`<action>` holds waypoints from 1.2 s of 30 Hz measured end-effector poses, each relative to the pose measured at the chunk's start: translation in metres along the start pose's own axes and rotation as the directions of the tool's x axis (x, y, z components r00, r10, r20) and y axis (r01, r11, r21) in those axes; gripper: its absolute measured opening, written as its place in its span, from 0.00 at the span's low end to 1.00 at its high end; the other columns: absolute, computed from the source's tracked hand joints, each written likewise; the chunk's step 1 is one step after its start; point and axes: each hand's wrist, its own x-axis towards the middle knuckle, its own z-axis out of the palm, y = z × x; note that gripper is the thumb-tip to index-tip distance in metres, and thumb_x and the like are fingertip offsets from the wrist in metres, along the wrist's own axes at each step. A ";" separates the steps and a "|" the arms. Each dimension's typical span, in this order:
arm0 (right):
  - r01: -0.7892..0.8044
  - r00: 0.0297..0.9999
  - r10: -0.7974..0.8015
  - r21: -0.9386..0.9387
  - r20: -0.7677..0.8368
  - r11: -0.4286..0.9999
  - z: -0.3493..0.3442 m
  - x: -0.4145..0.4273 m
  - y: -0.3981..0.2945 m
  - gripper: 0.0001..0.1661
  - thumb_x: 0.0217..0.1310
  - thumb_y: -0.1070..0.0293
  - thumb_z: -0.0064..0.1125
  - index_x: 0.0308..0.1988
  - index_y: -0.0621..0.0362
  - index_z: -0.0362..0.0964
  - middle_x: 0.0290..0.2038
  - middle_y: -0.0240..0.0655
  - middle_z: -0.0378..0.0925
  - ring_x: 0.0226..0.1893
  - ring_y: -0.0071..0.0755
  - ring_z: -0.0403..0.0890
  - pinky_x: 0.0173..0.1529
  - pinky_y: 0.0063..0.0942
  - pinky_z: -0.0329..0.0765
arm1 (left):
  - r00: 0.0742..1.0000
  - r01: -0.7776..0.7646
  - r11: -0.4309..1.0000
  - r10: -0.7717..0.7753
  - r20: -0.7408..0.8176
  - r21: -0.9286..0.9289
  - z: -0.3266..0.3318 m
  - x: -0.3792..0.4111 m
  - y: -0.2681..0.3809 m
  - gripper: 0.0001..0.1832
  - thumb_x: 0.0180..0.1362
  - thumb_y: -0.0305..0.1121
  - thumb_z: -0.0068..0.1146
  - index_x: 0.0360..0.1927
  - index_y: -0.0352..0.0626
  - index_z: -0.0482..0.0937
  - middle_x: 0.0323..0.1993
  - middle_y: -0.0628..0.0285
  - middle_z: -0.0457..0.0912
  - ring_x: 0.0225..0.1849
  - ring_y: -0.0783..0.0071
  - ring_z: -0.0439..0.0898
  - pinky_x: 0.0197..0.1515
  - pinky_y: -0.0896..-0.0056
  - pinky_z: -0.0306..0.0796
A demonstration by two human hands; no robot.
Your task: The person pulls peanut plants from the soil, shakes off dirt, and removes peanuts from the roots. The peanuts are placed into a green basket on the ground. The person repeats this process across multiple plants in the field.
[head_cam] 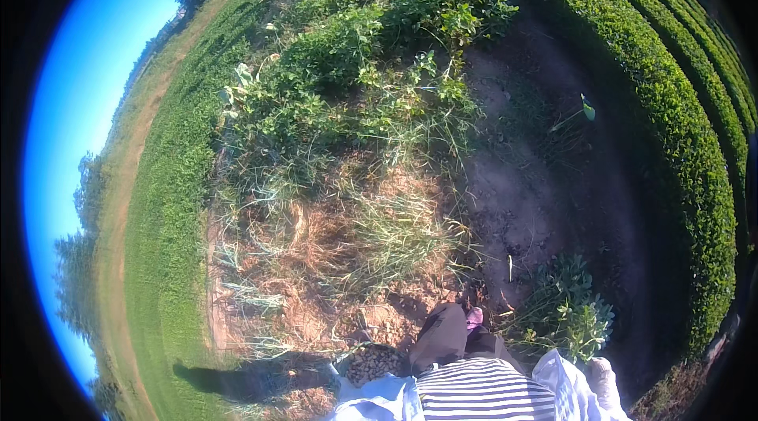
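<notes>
Only a pale, rounded shape that appears to be my right hand (601,375) shows at the lower right, beside a white sleeve. Its fingers cannot be made out. The leafy uprooted plants (577,314), which look like peanut plants, lie on the soil just in front of it. My left hand is out of view; a white sleeve (379,394) shows on that side. Close by that sleeve sits a container of small tan pods (373,365), probably peanuts, its rim mostly hidden. My bent knee (439,335) in dark trousers is beside the container, with a pink shoe (474,318) past it.
Cut grass and weeds (397,237) cover the dry soil ahead. Beyond grow dense green plants (343,54). A shaded dirt furrow (533,202) runs along the right, beside clipped hedge rows (669,83). Another green row (172,214) borders the left.
</notes>
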 end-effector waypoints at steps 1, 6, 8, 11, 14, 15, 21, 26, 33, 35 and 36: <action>0.016 1.000 -0.016 0.009 -0.006 1.000 -0.006 0.009 -0.014 0.09 0.62 0.69 0.54 0.41 0.58 0.77 0.29 0.40 0.81 0.24 0.39 0.82 0.26 0.38 0.79 | 1.000 -0.012 1.000 0.012 0.021 -0.009 0.020 -0.007 0.001 0.31 0.62 0.69 0.44 0.25 0.49 0.67 0.17 0.66 0.64 0.19 0.66 0.63 0.46 0.34 0.73; 0.009 0.998 -0.008 0.022 -0.057 1.000 -0.042 0.039 -0.059 0.09 0.62 0.70 0.54 0.41 0.59 0.77 0.30 0.41 0.81 0.24 0.39 0.83 0.25 0.39 0.80 | 0.996 -0.010 0.999 0.014 0.085 -0.039 0.113 -0.020 0.000 0.31 0.63 0.68 0.45 0.25 0.49 0.67 0.17 0.66 0.65 0.19 0.66 0.64 0.45 0.36 0.73; 0.004 0.997 -0.004 0.007 -0.077 1.000 -0.057 0.052 -0.076 0.09 0.62 0.70 0.53 0.41 0.60 0.77 0.31 0.42 0.82 0.24 0.39 0.83 0.25 0.39 0.80 | 0.996 -0.002 0.999 0.006 0.092 -0.047 0.147 -0.016 0.000 0.31 0.63 0.68 0.45 0.25 0.49 0.67 0.16 0.66 0.65 0.19 0.66 0.64 0.45 0.36 0.73; 0.038 0.995 -0.040 -0.032 -0.094 0.999 -0.078 0.081 -0.119 0.10 0.61 0.70 0.53 0.41 0.61 0.76 0.31 0.42 0.82 0.25 0.40 0.83 0.25 0.39 0.80 | 0.994 -0.001 0.998 0.007 0.108 -0.060 0.210 -0.004 0.009 0.31 0.63 0.67 0.45 0.25 0.49 0.67 0.16 0.66 0.65 0.19 0.66 0.65 0.44 0.37 0.73; 0.016 0.993 -0.006 0.074 -0.122 0.997 -0.094 0.094 -0.199 0.10 0.62 0.70 0.51 0.42 0.60 0.76 0.31 0.41 0.82 0.24 0.39 0.83 0.25 0.40 0.82 | 0.993 0.015 0.996 -0.004 0.117 -0.087 0.273 0.012 0.021 0.30 0.63 0.67 0.45 0.24 0.49 0.67 0.16 0.65 0.65 0.19 0.65 0.65 0.44 0.38 0.73; -0.006 0.992 0.013 0.052 -0.129 0.999 -0.099 0.097 -0.225 0.10 0.62 0.70 0.51 0.42 0.60 0.76 0.30 0.41 0.82 0.24 0.39 0.83 0.25 0.40 0.82 | 0.994 0.013 0.996 -0.004 0.106 -0.084 0.284 0.009 0.026 0.30 0.63 0.67 0.45 0.24 0.49 0.67 0.16 0.65 0.65 0.19 0.65 0.65 0.44 0.38 0.74; 0.028 0.992 -0.025 0.021 -0.123 0.999 -0.109 0.148 -0.422 0.10 0.62 0.70 0.52 0.42 0.60 0.76 0.30 0.41 0.82 0.24 0.38 0.83 0.25 0.39 0.82 | 0.997 0.035 0.994 -0.027 0.076 -0.106 0.397 -0.009 0.061 0.30 0.64 0.66 0.46 0.24 0.48 0.68 0.16 0.65 0.66 0.19 0.65 0.66 0.42 0.40 0.74; 0.078 0.989 -0.076 0.008 -0.126 0.997 -0.113 0.175 -0.551 0.11 0.63 0.70 0.52 0.43 0.60 0.76 0.30 0.40 0.81 0.24 0.38 0.83 0.25 0.38 0.82 | 0.997 0.043 0.993 -0.035 0.075 -0.109 0.479 -0.021 0.095 0.29 0.64 0.65 0.46 0.24 0.48 0.68 0.16 0.65 0.66 0.19 0.64 0.67 0.42 0.41 0.74; -0.067 0.986 0.063 -0.019 -0.153 0.998 -0.152 0.238 -0.632 0.11 0.63 0.70 0.52 0.44 0.59 0.76 0.30 0.40 0.81 0.24 0.37 0.83 0.26 0.38 0.82 | 0.998 0.041 0.989 -0.035 0.045 -0.141 0.584 -0.022 0.125 0.29 0.64 0.63 0.46 0.23 0.48 0.68 0.15 0.64 0.67 0.20 0.64 0.68 0.40 0.44 0.75; -0.095 0.985 0.088 -0.040 -0.150 0.995 -0.165 0.266 -0.660 0.11 0.63 0.69 0.52 0.44 0.59 0.76 0.30 0.40 0.81 0.24 0.37 0.83 0.26 0.37 0.82 | 0.999 0.020 0.988 -0.015 0.034 -0.153 0.614 -0.023 0.132 0.29 0.64 0.63 0.47 0.23 0.48 0.68 0.15 0.64 0.67 0.20 0.63 0.68 0.40 0.44 0.75; -0.101 0.985 0.092 -0.051 -0.146 0.994 -0.169 0.278 -0.674 0.11 0.63 0.69 0.52 0.44 0.59 0.76 0.29 0.40 0.81 0.24 0.37 0.83 0.26 0.37 0.82 | 0.999 0.021 0.986 -0.017 0.028 -0.168 0.625 -0.027 0.133 0.29 0.64 0.63 0.47 0.23 0.48 0.68 0.15 0.64 0.67 0.20 0.63 0.69 0.40 0.44 0.75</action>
